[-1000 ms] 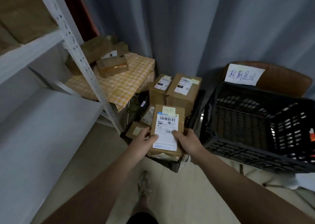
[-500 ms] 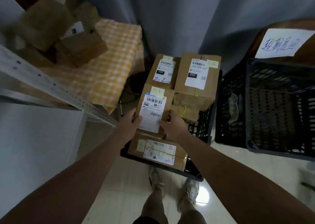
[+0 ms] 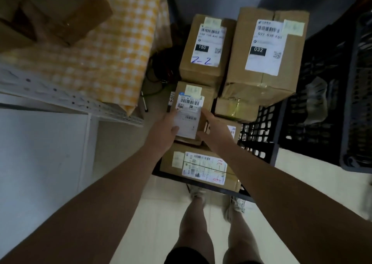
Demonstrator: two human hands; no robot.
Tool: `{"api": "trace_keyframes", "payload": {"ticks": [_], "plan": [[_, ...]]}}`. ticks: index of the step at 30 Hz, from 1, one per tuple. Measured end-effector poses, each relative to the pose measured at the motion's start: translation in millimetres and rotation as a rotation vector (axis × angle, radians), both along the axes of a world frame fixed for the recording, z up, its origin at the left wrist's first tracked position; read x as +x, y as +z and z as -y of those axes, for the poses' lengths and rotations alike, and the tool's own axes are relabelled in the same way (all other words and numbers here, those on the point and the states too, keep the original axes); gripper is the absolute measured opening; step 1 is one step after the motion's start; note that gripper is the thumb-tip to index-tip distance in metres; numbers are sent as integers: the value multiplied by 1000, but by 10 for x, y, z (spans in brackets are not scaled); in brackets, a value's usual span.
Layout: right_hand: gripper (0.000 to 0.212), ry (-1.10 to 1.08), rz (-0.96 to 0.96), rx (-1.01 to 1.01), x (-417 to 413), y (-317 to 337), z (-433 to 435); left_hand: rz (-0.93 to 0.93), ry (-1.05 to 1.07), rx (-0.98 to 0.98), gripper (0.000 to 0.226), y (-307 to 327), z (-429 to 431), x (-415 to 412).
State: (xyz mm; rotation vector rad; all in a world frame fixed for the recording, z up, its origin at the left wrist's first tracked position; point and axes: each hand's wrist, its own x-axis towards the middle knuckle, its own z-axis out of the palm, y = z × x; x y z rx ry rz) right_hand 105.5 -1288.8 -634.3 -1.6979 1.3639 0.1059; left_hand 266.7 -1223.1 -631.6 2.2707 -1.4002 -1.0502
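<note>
Pale floor tiles [image 3: 161, 207] lie under the black crate [image 3: 259, 123] of parcels. My left hand [image 3: 163, 132] and right hand [image 3: 215, 132] grasp the small box [image 3: 193, 111] by its sides, the flat box [image 3: 201, 167] at its 6 o'clock. I'd keep it level, fingers clear underneath.

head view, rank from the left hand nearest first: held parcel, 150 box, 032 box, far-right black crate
1. held parcel, gripped by the left hand
2. 150 box, straight behind it
3. 032 box, behind and right
4. far-right black crate, at the right edge
</note>
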Motion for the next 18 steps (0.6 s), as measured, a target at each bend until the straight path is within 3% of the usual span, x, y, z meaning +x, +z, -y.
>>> {"api": "trace_keyframes", "payload": {"ticks": [5, 10, 13, 18], "plan": [[74, 322, -221, -74, -89, -49, 49, 252, -230, 136, 58, -102, 67, 120], [73, 442, -388, -162, -64, 151, 92, 426, -335, 171, 51, 46, 12, 106], [66, 496, -417, -269, -45, 368, 131, 473, -307, 104, 32, 304, -43, 92], [59, 556, -364, -385, -61, 864, 128, 670, -291, 49, 28, 877, -348, 79]]}}
